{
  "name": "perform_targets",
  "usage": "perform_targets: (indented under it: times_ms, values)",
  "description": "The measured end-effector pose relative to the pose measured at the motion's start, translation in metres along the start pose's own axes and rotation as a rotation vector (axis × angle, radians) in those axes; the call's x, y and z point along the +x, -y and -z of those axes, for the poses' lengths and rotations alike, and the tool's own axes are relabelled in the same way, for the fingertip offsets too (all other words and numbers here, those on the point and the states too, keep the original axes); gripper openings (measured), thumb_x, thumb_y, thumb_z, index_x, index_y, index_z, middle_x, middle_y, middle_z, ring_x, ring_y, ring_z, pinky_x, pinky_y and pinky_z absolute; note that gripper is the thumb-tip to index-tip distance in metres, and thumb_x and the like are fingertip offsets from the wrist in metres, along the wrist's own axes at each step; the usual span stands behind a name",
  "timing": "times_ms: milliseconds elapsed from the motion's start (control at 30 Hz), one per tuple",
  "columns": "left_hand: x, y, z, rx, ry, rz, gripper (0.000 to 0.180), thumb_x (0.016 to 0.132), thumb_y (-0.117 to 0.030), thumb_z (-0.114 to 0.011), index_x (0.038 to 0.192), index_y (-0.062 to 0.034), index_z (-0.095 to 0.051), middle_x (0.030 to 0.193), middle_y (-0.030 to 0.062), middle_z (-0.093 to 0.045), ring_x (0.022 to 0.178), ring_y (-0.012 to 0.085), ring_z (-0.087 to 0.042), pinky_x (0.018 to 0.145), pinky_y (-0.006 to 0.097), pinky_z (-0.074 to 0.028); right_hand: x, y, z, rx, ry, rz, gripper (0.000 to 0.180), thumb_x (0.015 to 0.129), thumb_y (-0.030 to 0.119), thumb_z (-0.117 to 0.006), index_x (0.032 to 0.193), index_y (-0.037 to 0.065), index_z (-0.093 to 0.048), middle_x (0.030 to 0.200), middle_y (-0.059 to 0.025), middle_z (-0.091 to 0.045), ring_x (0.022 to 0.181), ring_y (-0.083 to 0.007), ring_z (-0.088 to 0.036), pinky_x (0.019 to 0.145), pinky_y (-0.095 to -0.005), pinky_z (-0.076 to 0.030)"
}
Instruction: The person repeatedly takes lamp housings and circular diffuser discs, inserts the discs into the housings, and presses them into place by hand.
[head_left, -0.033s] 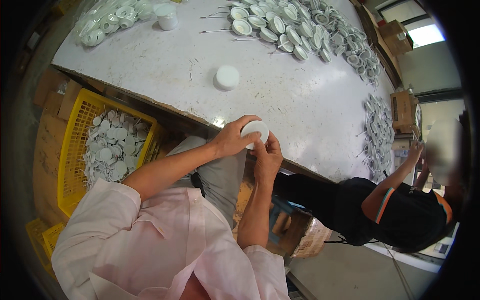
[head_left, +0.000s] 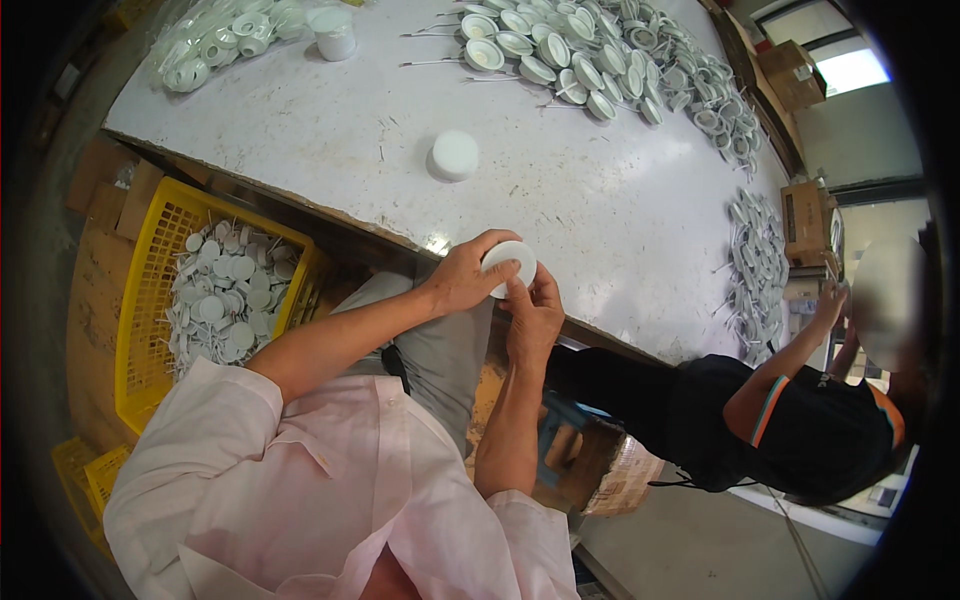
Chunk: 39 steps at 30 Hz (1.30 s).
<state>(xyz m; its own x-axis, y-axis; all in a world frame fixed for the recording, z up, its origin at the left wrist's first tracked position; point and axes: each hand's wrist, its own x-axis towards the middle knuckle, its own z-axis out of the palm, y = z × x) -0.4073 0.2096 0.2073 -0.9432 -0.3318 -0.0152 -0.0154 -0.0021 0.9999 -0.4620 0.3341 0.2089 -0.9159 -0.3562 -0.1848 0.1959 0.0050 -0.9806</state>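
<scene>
Both my hands meet at the near edge of a white table point(head_left: 330, 150). Between them is a small white round disc-shaped part point(head_left: 514, 256). My left hand point(head_left: 462, 278) wraps around it from the left with fingers curled over its top. My right hand point(head_left: 536, 312) grips it from below and from the right. A similar white round part point(head_left: 454, 155) lies alone on the table beyond my hands.
A yellow crate point(head_left: 140, 330) of white round parts stands at my left, below the table. Many white parts with wires point(head_left: 580, 60) cover the far table, and more lie at the right point(head_left: 760, 260). A person in black point(head_left: 800, 420) works at the right.
</scene>
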Motion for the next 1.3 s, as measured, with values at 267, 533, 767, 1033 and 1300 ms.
perform_targets:
  times_ms: [267, 533, 767, 1033, 1300]
  values:
    - [-0.001, 0.004, 0.001, 0.025, -0.078, 0.011, 0.032, 0.092, -0.024, -0.055, 0.119, -0.0064, -0.054, 0.102, 0.0103, -0.062, 0.094, 0.0163, -0.058, 0.082, 0.030, -0.048, 0.001, -0.002, -0.004, 0.013, 0.013, -0.044, 0.024, 0.082, 0.001, -0.066, 0.104, -0.002, -0.057, 0.087, -0.0046, -0.059, 0.071, -0.0081, -0.056, 0.057, -0.0196, -0.047]
    - [-0.028, -0.009, 0.047, -0.068, -0.140, 0.051, 0.040, 0.084, -0.014, -0.064, 0.120, -0.0035, -0.052, 0.106, 0.0081, -0.061, 0.097, 0.0149, -0.057, 0.085, 0.030, -0.048, 0.008, -0.002, -0.031, 0.146, 0.151, -0.066, 0.025, 0.083, 0.005, -0.065, 0.105, -0.003, -0.056, 0.076, -0.0020, -0.054, 0.062, -0.0075, -0.054, 0.051, -0.0195, -0.045]
    - [-0.129, 0.019, 0.148, -0.066, -0.516, 0.257, 0.047, 0.079, -0.007, -0.066, 0.123, -0.0069, -0.051, 0.102, 0.0030, -0.061, 0.083, 0.0096, -0.059, 0.061, 0.022, -0.050, 0.069, 0.023, -0.090, -0.228, 0.100, 0.024, 0.047, 0.080, 0.021, -0.070, 0.116, -0.004, -0.055, 0.075, -0.0025, -0.055, 0.065, -0.0092, -0.055, 0.056, -0.0235, -0.045]
    - [-0.266, 0.170, 0.308, -0.007, -0.966, 0.620, 0.045, 0.087, -0.013, -0.054, 0.130, -0.0056, -0.043, 0.110, 0.0112, -0.060, 0.090, 0.0188, -0.063, 0.057, 0.028, -0.048, 0.126, -0.001, -0.111, -0.611, 0.071, 0.217, 0.047, 0.075, 0.031, -0.072, 0.107, -0.002, -0.063, 0.073, -0.0043, -0.058, 0.066, -0.0150, -0.057, 0.066, -0.0295, -0.047]
    - [-0.405, 0.300, 0.380, 0.866, -1.202, 0.801, 0.048, 0.078, -0.009, -0.062, 0.124, -0.0008, -0.050, 0.103, 0.0110, -0.063, 0.092, 0.0255, -0.062, 0.079, 0.032, -0.048, 0.111, 0.008, -0.110, -0.209, 0.140, 0.068, 0.030, 0.080, 0.019, -0.070, 0.100, -0.003, -0.063, 0.068, -0.0024, -0.058, 0.055, -0.0091, -0.052, 0.051, -0.0229, -0.043]
